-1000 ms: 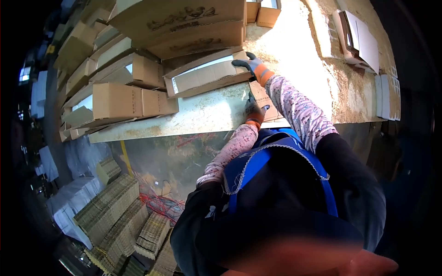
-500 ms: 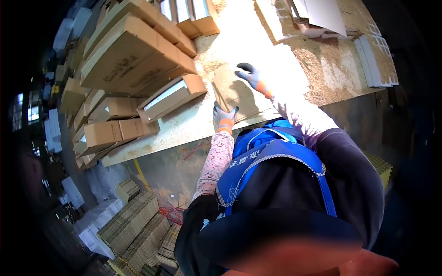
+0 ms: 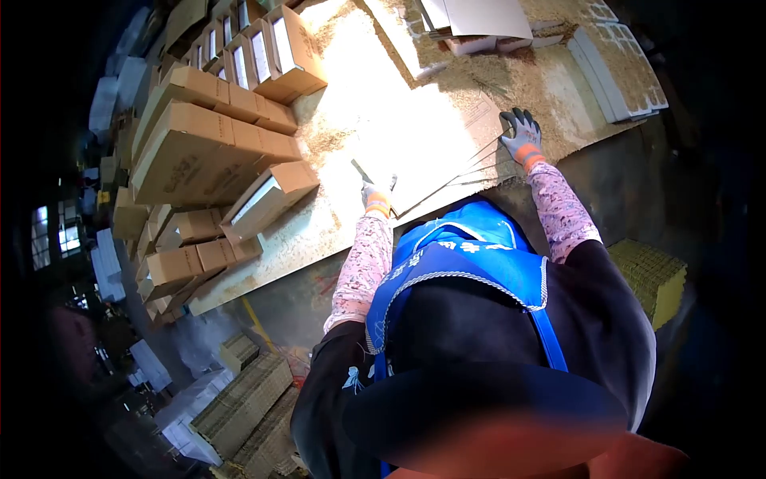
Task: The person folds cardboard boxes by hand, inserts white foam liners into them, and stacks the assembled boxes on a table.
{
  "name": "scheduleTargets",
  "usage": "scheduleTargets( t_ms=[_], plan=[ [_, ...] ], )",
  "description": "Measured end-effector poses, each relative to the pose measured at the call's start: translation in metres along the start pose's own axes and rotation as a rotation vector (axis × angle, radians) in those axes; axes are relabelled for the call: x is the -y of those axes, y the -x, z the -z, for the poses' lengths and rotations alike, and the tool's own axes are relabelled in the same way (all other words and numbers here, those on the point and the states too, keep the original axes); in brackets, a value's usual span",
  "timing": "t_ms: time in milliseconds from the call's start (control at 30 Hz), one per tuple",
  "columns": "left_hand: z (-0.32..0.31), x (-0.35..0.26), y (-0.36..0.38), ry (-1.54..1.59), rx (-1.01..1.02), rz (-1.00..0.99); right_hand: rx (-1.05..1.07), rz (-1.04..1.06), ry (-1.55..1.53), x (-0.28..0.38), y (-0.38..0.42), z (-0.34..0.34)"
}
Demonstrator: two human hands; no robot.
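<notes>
Flat cardboard sheets (image 3: 488, 128) lie stacked and slightly fanned near the front edge of the bench, partly washed out by bright light. At their right end is my right hand (image 3: 520, 134) in a grey and black glove, its fingers bent over the sheets' edge. My left hand (image 3: 379, 195), gloved too, touches the left end of a brightly lit sheet, and a thin dark edge shows beside it. What its fingers hold, if anything, is lost in the glare.
Brown cartons (image 3: 211, 152) stand packed along the left of the bench (image 3: 287, 231). White sheets (image 3: 487, 17) lie on a pile at the top. White foam-like blocks (image 3: 610, 76) are at the right. Ribbed yellowish stacks (image 3: 239, 399) stand on the floor, lower left.
My right hand has moved right and down onto the sheets' right end. My left hand has stayed at the left end. The view has shifted, and more fanned sheet edges show.
</notes>
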State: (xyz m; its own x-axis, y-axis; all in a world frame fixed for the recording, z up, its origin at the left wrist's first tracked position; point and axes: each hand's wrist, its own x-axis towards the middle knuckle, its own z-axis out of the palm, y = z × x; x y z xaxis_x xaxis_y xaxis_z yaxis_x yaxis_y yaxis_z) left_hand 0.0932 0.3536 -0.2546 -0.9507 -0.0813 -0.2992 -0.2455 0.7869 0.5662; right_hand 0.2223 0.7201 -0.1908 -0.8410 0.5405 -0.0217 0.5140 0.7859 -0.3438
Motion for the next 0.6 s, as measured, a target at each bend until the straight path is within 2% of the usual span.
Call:
scheduleTargets(
  t_ms=[33, 67, 133, 167, 200, 267, 333, 400, 467, 533, 600],
  plan=[
    [0.001, 0.009, -0.005, 0.195, 0.061, -0.111, -0.098, 0.044, -0.127, -0.004, -0.004, -0.007],
    [0.001, 0.018, -0.010, 0.195, 0.061, -0.114, -0.101, 0.042, -0.127, -0.007, -0.004, -0.012],
    [0.028, 0.005, 0.006, 0.645, 0.373, 0.088, 0.000, 0.040, -0.138, -0.001, -0.001, -0.014],
    [0.044, -0.009, 0.015, 0.561, 0.327, 0.180, -0.008, 0.062, -0.157, 0.006, 0.003, -0.007],
    [0.048, -0.004, 0.011, 0.561, 0.321, 0.184, -0.005, 0.067, -0.159, 0.012, 0.006, -0.004],
    [0.061, 0.005, -0.003, 1.012, 0.370, 0.201, -0.214, 0.035, -0.369, 0.020, 0.017, 0.000],
    [0.092, 0.000, -0.017, 0.929, 0.391, 0.219, -0.446, -0.065, -0.553, 0.038, 0.046, 0.011],
    [0.138, -0.016, -0.024, 0.799, 0.511, 0.242, -0.457, -0.194, -0.682, 0.038, 0.082, 0.001],
    [0.155, 0.007, -0.056, 0.795, 0.585, 0.321, -0.312, -0.049, -0.481, 0.039, 0.120, -0.010],
    [0.178, 0.007, -0.062, 0.772, 0.640, 0.234, -0.147, 0.275, -0.207, 0.054, 0.144, -0.015],
    [0.194, -0.006, -0.056, 0.755, 0.687, 0.302, 0.093, 0.665, -0.047, 0.065, 0.143, -0.017]
  ],
)
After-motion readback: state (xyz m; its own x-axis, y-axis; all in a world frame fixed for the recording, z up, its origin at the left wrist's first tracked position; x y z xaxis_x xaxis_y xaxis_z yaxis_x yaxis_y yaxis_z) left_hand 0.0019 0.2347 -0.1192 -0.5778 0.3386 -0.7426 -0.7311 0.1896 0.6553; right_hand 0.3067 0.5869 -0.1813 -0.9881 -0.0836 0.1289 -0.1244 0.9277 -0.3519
